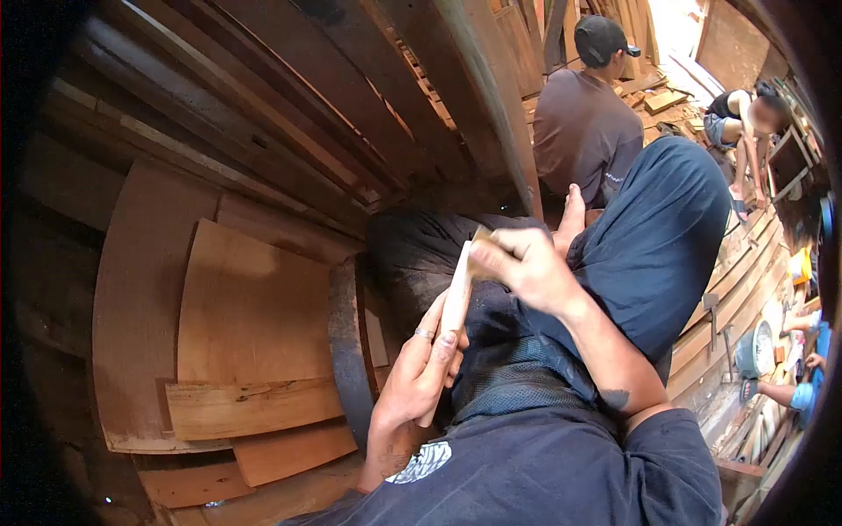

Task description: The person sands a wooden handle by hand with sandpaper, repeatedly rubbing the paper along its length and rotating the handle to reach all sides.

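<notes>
A narrow, pale wooden piece [458,294] stands tilted above my lap. My left hand [421,373] is wrapped round its lower part, with a ring on one finger. At its upper end my right hand [531,267] pinches a small folded tan sheet [480,235] against the wood. The right hand is slightly blurred, and part of the sheet is hidden under its fingers.
Wooden boards [254,307] lean at the left, below dark planks [351,79]. A person in a cap [588,123] sits ahead. Another person [745,114] bends at the upper right. A hammer [711,307] and a bucket [756,351] are at the right.
</notes>
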A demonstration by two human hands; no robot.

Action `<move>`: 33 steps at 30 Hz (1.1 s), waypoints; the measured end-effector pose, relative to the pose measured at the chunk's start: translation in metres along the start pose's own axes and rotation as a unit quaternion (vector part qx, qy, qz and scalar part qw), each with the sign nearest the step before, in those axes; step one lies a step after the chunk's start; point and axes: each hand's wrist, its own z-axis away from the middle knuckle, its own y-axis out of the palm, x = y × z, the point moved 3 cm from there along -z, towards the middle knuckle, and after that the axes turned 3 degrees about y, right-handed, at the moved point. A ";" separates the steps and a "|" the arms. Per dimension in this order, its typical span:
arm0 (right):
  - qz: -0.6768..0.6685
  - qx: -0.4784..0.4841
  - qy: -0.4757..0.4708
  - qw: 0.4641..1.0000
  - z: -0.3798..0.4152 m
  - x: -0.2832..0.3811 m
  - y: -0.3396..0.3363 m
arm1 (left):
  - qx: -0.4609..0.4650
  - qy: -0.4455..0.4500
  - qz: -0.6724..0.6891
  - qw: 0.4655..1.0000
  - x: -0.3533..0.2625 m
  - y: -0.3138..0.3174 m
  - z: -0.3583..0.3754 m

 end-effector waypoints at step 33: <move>0.024 0.067 -0.002 0.997 0.005 0.000 0.019 | -0.019 0.010 0.073 0.997 -0.001 -0.007 0.000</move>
